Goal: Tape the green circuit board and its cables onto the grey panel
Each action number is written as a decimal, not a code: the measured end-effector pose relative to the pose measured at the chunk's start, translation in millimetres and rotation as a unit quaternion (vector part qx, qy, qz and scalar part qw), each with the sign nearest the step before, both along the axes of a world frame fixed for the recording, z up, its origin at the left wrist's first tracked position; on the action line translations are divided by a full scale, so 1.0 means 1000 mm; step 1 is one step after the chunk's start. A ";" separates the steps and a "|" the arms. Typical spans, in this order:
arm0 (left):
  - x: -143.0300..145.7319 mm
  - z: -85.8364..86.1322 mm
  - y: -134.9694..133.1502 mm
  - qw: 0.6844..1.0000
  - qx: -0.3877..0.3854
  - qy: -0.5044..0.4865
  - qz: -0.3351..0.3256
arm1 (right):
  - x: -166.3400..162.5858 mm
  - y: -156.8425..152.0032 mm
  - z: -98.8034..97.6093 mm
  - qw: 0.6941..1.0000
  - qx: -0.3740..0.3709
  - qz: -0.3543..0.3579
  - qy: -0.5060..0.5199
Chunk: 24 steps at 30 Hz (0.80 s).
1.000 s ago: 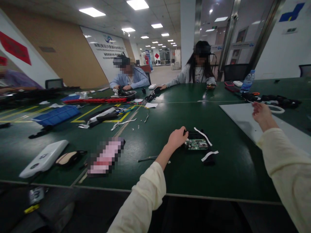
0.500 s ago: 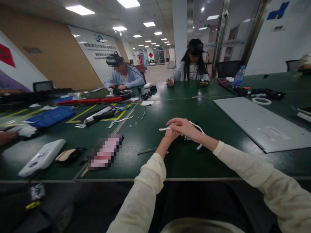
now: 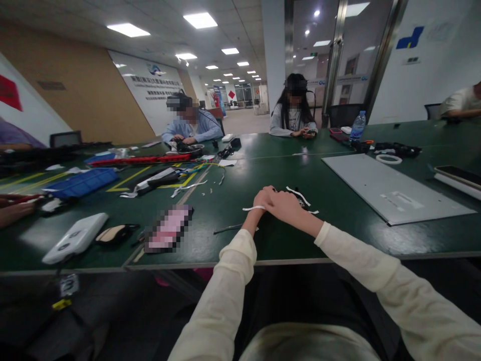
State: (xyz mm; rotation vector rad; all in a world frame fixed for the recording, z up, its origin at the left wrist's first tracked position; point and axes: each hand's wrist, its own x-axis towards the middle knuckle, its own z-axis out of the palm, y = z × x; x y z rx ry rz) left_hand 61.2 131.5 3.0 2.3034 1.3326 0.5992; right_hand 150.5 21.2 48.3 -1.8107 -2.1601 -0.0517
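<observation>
Close together above the table, my left hand and my right hand overlap. The right one covers most of the left fingers, and both look closed. A thin white strip sticks out from under my right fingers and crosses the left wrist. What my left fingers hold is hidden. Just beyond my right hand, more white strip shows beside a small dark object, mostly covered. A thin dark cable lies on the tabletop left of my left wrist.
Left of me are a pink phone-shaped item, a beige and black mouse and a white device. A blue tray stands farther back. To the right lie a grey panel and a tape ring. Two people sit opposite.
My right hand has lowered and folded over the left, its raised fingers now curled in. The white strip has dropped lower onto my wrist. The person opposite at right has brought both hands together.
</observation>
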 end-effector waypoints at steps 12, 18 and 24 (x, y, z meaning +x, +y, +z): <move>-0.003 -0.008 0.013 1.000 -0.004 0.018 0.021 | 0.231 0.033 -0.069 0.940 -0.019 -0.329 0.085; -0.003 -0.009 0.012 1.000 -0.013 0.009 0.025 | 0.277 0.029 -0.115 0.919 -0.067 -0.387 0.024; -0.003 -0.008 0.011 0.998 -0.050 -0.024 0.033 | 0.284 0.026 -0.114 0.934 -0.055 -0.353 -0.005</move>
